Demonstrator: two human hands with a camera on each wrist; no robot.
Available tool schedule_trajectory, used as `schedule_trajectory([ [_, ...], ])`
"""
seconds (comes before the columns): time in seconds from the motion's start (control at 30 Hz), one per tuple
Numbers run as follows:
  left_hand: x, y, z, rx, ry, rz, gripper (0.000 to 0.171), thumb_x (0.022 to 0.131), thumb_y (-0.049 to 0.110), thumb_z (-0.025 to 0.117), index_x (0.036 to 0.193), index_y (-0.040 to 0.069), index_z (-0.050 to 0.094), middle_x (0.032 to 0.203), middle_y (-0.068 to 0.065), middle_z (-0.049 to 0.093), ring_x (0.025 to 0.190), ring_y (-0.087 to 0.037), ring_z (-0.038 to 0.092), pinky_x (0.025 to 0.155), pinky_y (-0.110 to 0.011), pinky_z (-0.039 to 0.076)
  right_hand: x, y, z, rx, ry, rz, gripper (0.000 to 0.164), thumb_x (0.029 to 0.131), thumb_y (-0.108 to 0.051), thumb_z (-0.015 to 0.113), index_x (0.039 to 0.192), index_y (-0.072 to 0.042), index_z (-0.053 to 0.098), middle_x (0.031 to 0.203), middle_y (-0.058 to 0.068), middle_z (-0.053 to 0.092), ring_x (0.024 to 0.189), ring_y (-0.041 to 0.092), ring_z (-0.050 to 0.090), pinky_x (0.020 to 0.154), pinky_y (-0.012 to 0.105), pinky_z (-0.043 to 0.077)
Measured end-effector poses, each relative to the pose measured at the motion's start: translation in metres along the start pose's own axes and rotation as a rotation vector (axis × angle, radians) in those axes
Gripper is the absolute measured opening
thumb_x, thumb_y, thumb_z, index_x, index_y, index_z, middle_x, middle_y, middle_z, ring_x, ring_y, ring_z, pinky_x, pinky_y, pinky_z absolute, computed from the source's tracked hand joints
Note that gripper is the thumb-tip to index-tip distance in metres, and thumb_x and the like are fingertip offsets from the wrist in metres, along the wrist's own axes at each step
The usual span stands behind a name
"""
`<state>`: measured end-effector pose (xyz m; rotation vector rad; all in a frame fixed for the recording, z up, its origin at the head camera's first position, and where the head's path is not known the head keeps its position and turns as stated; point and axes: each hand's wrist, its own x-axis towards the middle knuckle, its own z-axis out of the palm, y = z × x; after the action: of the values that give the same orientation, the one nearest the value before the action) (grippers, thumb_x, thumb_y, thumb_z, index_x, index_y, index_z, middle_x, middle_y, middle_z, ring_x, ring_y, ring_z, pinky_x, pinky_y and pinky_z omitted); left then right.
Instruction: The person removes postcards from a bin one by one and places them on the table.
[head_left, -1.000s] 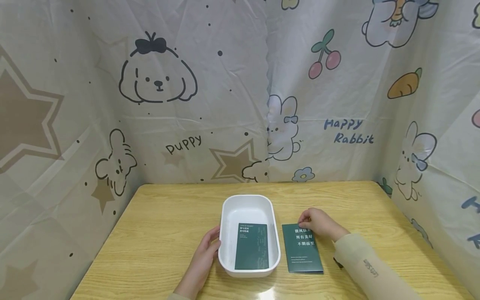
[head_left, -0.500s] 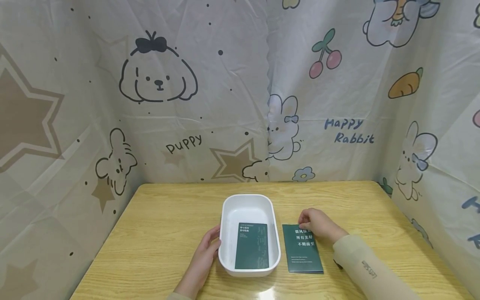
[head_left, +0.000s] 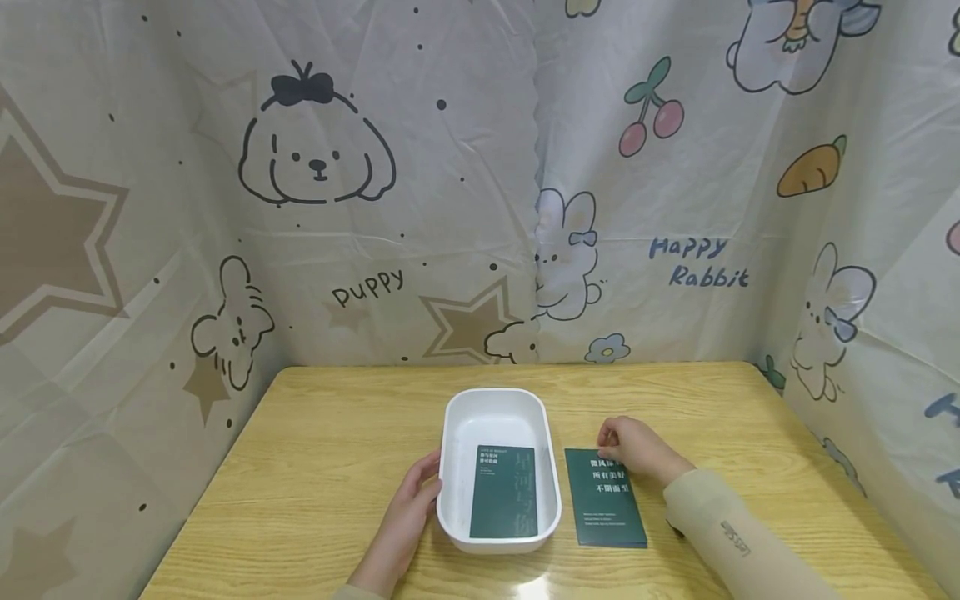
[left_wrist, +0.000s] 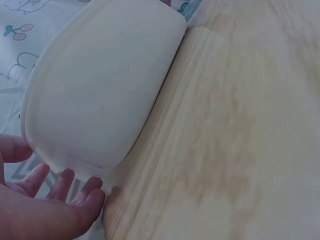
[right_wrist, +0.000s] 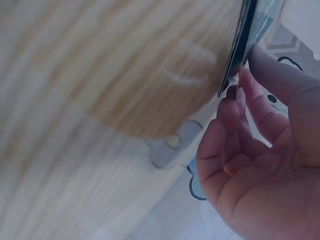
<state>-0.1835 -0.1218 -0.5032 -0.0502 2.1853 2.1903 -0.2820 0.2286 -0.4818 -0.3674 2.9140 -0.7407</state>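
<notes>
Partly hidden by the right hand (head_left: pixel 639 450), fingers pinching its far edge, the green booklet (head_left: pixel 610 507) beside the white tray (head_left: pixel 497 423) points lengthwise away, slightly left. Left hand (head_left: pixel 411 507): fingers relaxed against tray.

Two hands (head_left: pixel 412 500) (head_left: pixel 636 448), one tub (head_left: pixel 495 423), two visible booklets (head_left: pixel 504 493) (head_left: pixel 606 505), one table (head_left: pixel 352 433).

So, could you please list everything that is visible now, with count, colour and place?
Table: one, yellow wood-grain, lower half of head view
Cloth: count unclear, whitish with cartoons, behind and beside the table
Tray: one, white, on the table
Inner booklet: one visible, green, inside the tray
Outer booklet: at least one, green, right of the tray
Dark item: one, blackish, right of the outer booklet, mostly hidden
Left hand: one, bare, against the tray's left side
Right hand: one, bare, pinching the outer booklet's top edge
Sleeves: two, beige, at the wrists
</notes>
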Motion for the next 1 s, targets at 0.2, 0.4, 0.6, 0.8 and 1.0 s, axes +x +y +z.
schedule_trajectory([
  [0.2,0.001,-0.001,0.001,-0.006,0.0,0.004,0.047,0.097,0.014,0.045,0.144,0.006,0.037,0.145,-0.025,0.04,0.13,-0.034,0.038,0.107,-0.053,0.038,0.0,0.002,0.001,-0.018,0.016,0.008,0.012,0.081,-0.013,0.072,0.087,-0.008,0.063,0.085,0.007,0.053,0.077,0.021,0.049,0.069,0.037,0.047],
  [0.4,0.001,-0.002,0.0,0.008,0.001,-0.005,0.047,0.098,0.015,0.044,0.144,0.007,0.037,0.145,-0.024,0.04,0.129,-0.034,0.039,0.106,-0.053,0.038,0.001,0.003,0.002,-0.041,0.019,-0.009,0.011,0.082,-0.013,0.072,0.084,-0.01,0.062,0.081,0.005,0.053,0.074,0.02,0.048,0.067,0.037,0.047],
  [0.6,0.0,-0.002,0.0,0.017,0.002,-0.007,0.047,0.098,0.015,0.044,0.144,0.007,0.037,0.144,-0.024,0.041,0.128,-0.034,0.04,0.105,-0.052,0.039,0.002,0.001,0.003,-0.063,-0.009,0.0,0.01,0.086,-0.018,0.068,0.082,-0.013,0.061,0.073,0.001,0.055,0.069,0.016,0.049,0.064,0.033,0.046],
  [0.8,0.001,-0.003,0.0,0.023,0.006,-0.01,0.046,0.098,0.015,0.044,0.143,0.007,0.038,0.143,-0.023,0.042,0.128,-0.033,0.04,0.105,-0.052,0.039,0.003,-0.007,0.0,-0.088,0.006,0.013,0.013,0.089,-0.023,0.065,0.08,-0.014,0.062,0.07,0.0,0.056,0.066,0.016,0.05,0.061,0.033,0.048],
  [1.0,0.001,-0.004,0.0,0.027,0.007,-0.017,0.046,0.098,0.016,0.044,0.143,0.008,0.039,0.144,-0.022,0.042,0.128,-0.033,0.04,0.105,-0.052,0.04,0.006,-0.023,-0.002,-0.111,0.099,-0.008,0.012,0.089,-0.024,0.065,0.083,-0.013,0.063,0.073,0.0,0.056,0.066,0.015,0.05,0.059,0.031,0.048],
])
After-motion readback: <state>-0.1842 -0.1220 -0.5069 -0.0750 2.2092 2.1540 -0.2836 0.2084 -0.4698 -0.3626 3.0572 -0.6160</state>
